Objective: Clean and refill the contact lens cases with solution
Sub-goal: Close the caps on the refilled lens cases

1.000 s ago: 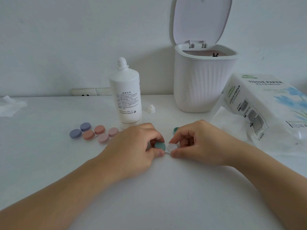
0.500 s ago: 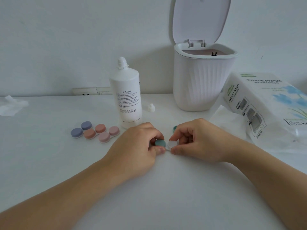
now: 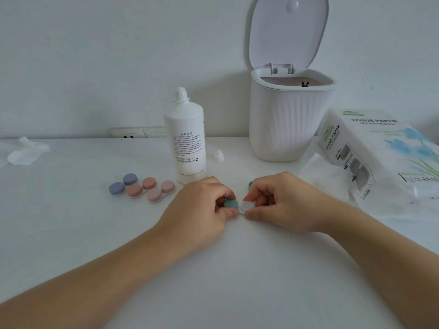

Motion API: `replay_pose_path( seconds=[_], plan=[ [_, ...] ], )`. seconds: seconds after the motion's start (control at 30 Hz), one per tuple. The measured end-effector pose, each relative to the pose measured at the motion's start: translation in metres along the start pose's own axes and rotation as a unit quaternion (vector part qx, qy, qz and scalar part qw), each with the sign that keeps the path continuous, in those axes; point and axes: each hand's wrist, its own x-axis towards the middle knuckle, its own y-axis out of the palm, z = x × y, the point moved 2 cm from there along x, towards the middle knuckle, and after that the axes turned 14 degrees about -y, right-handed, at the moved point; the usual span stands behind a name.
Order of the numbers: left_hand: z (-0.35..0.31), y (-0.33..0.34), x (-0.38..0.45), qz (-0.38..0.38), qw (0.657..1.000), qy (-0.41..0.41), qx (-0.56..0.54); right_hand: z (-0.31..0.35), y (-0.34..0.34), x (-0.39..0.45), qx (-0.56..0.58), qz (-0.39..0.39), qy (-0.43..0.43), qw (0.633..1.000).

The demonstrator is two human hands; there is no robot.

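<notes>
We see both hands meeting at the middle of the white table (image 3: 71, 233), working on 1 contact lens case (image 3: 238, 205) that lies between them. The left hand (image 3: 197, 210) has its fingers curled, with thumb and forefinger pinching the teal cap (image 3: 231, 203) on the case's left well. The right hand (image 3: 282, 203) is curled too, pinching the uncapped white well (image 3: 246, 206) on the right side between thumb and forefinger. Just behind the right hand's knuckles a second teal cap (image 3: 250, 185) lies loose on the table, mostly hidden. To the left of the hands sit 3 more cases, all capped: a purple case (image 3: 123, 184), an orange case (image 3: 141, 187) and a pink case (image 3: 161, 191), lying side by side and touching or nearly so. The solution bottle (image 3: 187, 138) stands upright behind the left hand with its nozzle bare, and its small white cap (image 3: 218, 156) rests on the table just to its right. Further back stands a white ribbed bin (image 3: 285, 124) with its lid raised. A tissue paper pack (image 3: 380, 153) lies at the right edge, and a crumpled tissue (image 3: 26, 151) lies far left.
</notes>
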Motion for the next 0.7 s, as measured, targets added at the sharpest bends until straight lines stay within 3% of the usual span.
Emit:
replay_pose_path(
  seconds=[0.7],
  plan=[
    [0.0007,-0.0032,-0.0035,-0.020,0.998,-0.032,0.047,0.0042,-0.0013,-0.0004,0.006,0.001,0.006,1.000]
  ],
)
